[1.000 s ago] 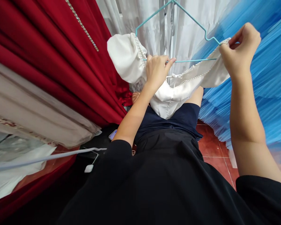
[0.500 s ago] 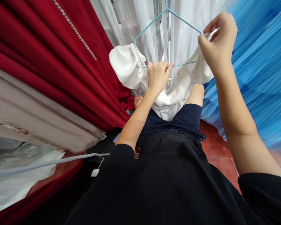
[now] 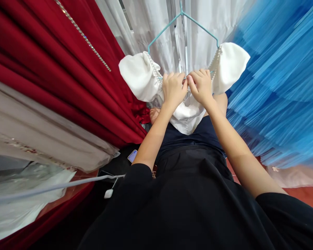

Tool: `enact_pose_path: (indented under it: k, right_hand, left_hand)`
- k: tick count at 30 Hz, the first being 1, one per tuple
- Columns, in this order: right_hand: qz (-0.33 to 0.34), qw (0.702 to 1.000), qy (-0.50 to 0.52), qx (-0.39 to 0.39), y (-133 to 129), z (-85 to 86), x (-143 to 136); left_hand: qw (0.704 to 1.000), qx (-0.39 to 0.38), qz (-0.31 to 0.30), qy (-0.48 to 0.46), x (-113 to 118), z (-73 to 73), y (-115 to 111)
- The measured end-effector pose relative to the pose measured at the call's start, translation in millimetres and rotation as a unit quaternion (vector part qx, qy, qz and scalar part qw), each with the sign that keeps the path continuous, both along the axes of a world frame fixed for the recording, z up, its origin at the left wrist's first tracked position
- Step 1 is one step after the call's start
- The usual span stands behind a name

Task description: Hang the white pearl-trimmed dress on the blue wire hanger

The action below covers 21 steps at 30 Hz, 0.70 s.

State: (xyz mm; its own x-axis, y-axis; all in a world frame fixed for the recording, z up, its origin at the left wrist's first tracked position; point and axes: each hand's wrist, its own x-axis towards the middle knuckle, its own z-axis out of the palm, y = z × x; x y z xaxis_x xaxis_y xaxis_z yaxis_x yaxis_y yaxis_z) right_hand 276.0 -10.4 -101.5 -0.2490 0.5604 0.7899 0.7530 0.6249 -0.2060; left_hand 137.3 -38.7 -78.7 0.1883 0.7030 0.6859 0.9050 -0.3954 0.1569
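A white dress (image 3: 187, 119) with puffed sleeves and a beaded neckline hangs on a thin turquoise hanger (image 3: 165, 29). Its lower part lies over my lap. My left hand (image 3: 173, 86) is closed around the hanger's bottom bar. Right beside it, my right hand (image 3: 201, 85) is wrapped over the same bar, the two thumbs almost touching. The left sleeve (image 3: 138, 74) and the right sleeve (image 3: 231, 66) spread out on either side, each shoulder resting on a hanger end. Both palms and the fingertips are hidden.
Red drapery (image 3: 99, 93) with a sparkling trim fills the left side, with pale fabric (image 3: 54, 121) below it. Blue tulle (image 3: 284, 90) hangs at the right. White fabric (image 3: 156, 27) hangs ahead. A phone (image 3: 132, 156) and a white cable (image 3: 80, 180) are near my left elbow.
My right hand has left the right shoulder of the dress and come down to the hanger's bottom bar. The right sleeve now stands out on the hanger end. My left hand stays on the bar.
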Motion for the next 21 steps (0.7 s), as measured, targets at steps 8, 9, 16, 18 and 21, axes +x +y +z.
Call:
enact_pose_path:
  k: [8, 9, 16, 18, 21]
  right_hand:
    - [-0.034, 0.999, 0.001, -0.006, -23, 7.1, -17]
    - [-0.033, 0.999, 0.002, -0.007, -20, 6.8, -17]
    - [-0.021, 1.0, -0.003, -0.012, -14, 8.4, -11]
    - [-0.021, 1.0, -0.006, -0.009, -16, 8.1, -12]
    - [-0.025, 1.0, -0.008, -0.011, -16, 8.1, -13]
  left_hand:
    - [0.995, -0.002, -0.071, -0.069, -18, -0.5, -2]
    - [0.994, -0.006, -0.08, -0.077, -20, 1.3, -1]
    - [0.991, 0.083, -0.018, -0.107, -47, 31.4, 3]
    - [0.982, 0.135, 0.01, -0.129, -55, 37.7, 6]
    - [0.969, 0.165, 0.012, -0.185, -64, 42.5, 10]
